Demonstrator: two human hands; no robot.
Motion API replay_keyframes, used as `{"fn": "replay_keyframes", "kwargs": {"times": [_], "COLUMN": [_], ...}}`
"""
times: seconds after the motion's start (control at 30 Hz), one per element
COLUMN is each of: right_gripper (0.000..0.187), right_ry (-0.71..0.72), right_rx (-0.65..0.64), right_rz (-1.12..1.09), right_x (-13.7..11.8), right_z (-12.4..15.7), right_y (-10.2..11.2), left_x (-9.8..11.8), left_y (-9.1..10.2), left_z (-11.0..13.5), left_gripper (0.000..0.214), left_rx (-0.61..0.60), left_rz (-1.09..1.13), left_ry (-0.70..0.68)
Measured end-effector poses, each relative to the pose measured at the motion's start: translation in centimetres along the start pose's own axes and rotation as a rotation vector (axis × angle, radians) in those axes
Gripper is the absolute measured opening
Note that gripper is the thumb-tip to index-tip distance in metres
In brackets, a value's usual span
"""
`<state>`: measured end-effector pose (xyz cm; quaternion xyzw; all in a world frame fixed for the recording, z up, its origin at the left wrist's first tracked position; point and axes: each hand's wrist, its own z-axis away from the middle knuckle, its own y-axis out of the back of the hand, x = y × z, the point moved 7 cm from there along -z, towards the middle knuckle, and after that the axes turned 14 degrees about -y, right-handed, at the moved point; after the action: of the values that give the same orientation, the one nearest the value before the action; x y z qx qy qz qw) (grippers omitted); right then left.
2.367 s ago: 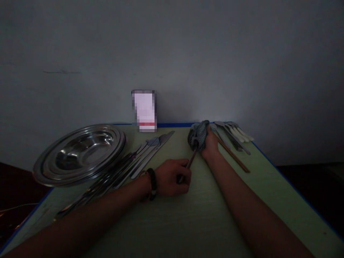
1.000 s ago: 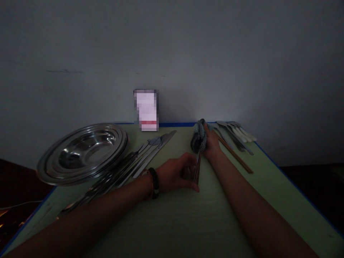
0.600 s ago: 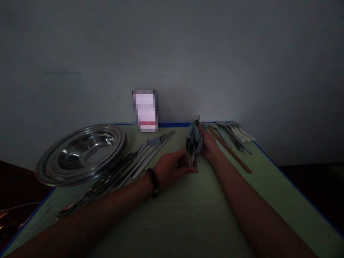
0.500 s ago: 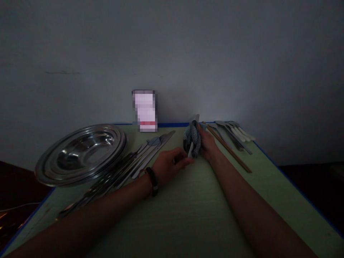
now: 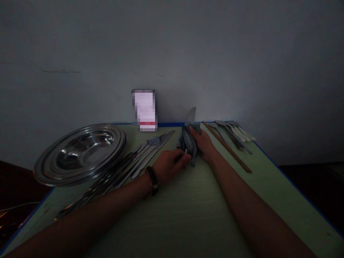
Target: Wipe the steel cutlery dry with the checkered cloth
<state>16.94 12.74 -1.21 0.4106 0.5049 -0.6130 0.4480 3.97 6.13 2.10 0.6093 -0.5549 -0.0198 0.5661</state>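
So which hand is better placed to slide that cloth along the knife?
Probably the right hand: it grips the cloth bunched around the knife, while the left hand seems to pinch the knife's near end.

Blue-grey cloth point(image 5: 188, 141) flecked dark and light meets a silver knife point(image 5: 192, 115) over a pale green tabletop point(image 5: 172, 222) trimmed with a blue edge point(image 5: 172, 125). Silver dishes point(image 5: 43, 168) gleam at left, brown chopsticks point(image 5: 228, 148) and white handles point(image 5: 243, 134) at right, a black bracelet point(image 5: 153, 181) near, a grey wall point(image 5: 172, 46) far.
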Motion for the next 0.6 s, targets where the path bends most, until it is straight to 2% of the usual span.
{"fn": "replay_keyframes", "kwargs": {"times": [0.2,0.3,0.4,0.6], "right_gripper": [0.040,0.041,0.036,0.033], "right_ry": [-0.142,-0.221,-0.279,-0.270], "right_rx": [-0.386,-0.516,-0.539,-0.551], "right_rz": [-0.074,-0.089,-0.122,-0.121], "right_x": [0.6,0.9,1.2,0.8], "right_z": [1.4,2.1,2.4,2.7], "right_y": [-2.3,-3.2,-3.3,-3.2], "left_x": [0.1,0.2,0.3,0.2], "left_y": [0.4,0.7,0.9,0.8], "left_z": [0.0,0.1,0.1,0.1], "left_gripper": [0.031,0.029,0.029,0.030], "left_rx": [0.056,0.102,0.128,0.111], "left_rz": [0.031,0.034,0.046,0.075], "left_ry": [-0.036,-0.034,-0.037,-0.012]}}
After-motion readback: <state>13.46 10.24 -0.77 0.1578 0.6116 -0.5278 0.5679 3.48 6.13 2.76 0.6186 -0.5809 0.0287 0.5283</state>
